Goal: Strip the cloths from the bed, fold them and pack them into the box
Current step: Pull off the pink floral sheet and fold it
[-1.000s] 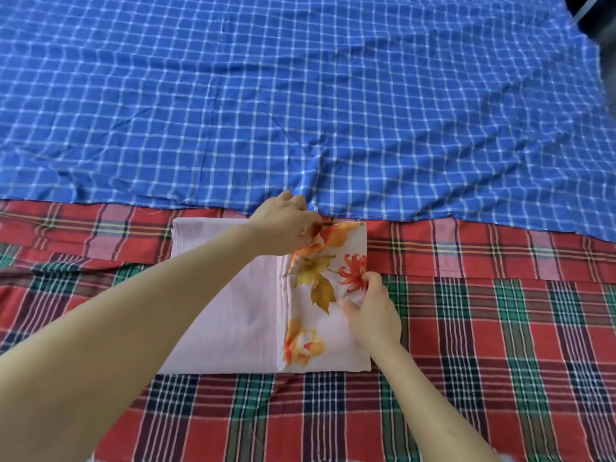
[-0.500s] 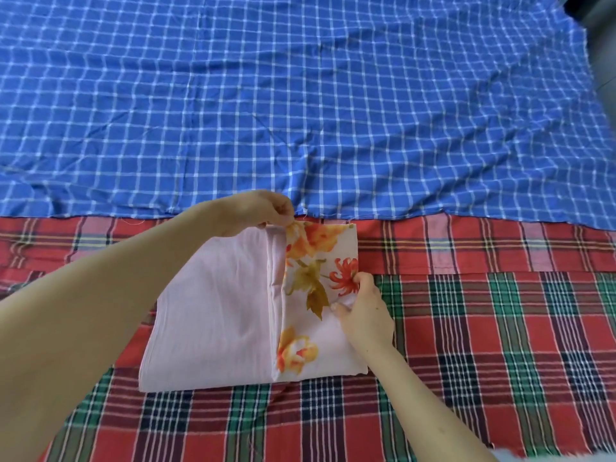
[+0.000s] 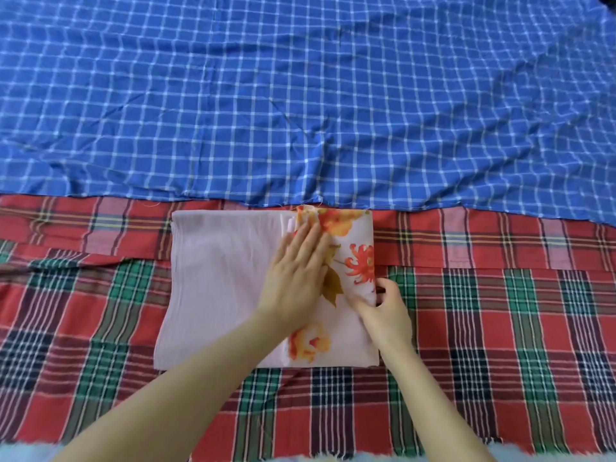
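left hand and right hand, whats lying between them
Head view: the flowered part of the folded pink cloth lies between the left hand, flat on it, and the right hand, pinching its right edge.

Pink floral cloth, blue checked sheet

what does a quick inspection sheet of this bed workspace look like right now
surface: red plaid cloth covers the near part; blue checked cloth is spread over the far part, its edge lying over the plaid
job's things: folded floral cloth lies flat on the plaid; box not in view
clutter: pale fluffy strip along the bottom edge, cannot tell what it is
hands: left hand presses flat on the folded cloth; right hand pinches its right edge
cables: nothing seen
surroundings: dark corner at top right, too small to tell
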Demonstrator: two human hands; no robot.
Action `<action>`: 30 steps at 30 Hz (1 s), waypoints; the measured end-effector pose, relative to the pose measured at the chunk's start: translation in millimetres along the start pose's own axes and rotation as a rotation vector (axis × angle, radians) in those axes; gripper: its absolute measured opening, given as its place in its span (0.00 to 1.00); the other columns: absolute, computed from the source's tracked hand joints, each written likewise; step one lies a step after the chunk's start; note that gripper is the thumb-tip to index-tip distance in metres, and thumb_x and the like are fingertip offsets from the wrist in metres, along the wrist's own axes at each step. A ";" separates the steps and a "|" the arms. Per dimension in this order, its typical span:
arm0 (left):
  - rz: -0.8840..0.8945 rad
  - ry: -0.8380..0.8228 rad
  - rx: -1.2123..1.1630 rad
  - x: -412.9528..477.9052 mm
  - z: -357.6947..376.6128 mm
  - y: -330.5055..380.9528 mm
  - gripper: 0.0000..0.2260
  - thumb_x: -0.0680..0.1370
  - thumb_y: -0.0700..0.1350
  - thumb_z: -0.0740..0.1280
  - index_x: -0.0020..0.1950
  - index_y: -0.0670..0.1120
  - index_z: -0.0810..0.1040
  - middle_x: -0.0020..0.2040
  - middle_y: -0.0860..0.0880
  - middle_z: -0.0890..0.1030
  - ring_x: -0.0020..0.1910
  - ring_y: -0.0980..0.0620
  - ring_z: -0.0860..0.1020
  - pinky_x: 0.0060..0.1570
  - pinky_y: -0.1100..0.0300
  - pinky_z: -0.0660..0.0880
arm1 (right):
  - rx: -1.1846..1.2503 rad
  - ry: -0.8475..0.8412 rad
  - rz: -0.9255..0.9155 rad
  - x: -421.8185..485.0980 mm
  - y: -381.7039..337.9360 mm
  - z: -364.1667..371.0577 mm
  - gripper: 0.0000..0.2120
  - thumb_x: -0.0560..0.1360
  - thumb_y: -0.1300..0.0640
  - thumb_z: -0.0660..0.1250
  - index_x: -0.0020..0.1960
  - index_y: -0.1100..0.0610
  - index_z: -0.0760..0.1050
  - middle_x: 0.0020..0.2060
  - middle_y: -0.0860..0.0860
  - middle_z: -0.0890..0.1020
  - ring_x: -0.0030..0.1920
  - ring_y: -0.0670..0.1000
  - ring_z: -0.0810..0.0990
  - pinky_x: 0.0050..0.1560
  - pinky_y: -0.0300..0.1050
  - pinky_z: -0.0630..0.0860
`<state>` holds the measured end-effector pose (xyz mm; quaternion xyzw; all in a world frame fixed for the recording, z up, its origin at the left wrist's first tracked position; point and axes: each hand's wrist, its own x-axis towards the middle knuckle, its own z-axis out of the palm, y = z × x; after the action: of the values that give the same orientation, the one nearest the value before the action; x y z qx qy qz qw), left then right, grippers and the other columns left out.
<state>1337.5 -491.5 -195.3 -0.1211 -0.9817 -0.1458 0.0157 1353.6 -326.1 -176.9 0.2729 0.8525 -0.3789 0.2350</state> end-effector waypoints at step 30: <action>-1.152 0.133 -0.917 -175.9 -63.4 -72.4 0.09 0.81 0.48 0.60 0.57 0.46 0.69 0.40 0.53 0.74 0.36 0.56 0.73 0.30 0.67 0.65 | -0.112 -0.248 -0.182 -117.1 -68.0 124.0 0.38 0.65 0.40 0.73 0.69 0.55 0.66 0.60 0.50 0.78 0.56 0.53 0.79 0.53 0.49 0.77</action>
<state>1490.3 -618.1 -166.8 0.4283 -0.7270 -0.5337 -0.0563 1420.6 -494.1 -145.2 0.1323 0.8580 -0.3810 0.3181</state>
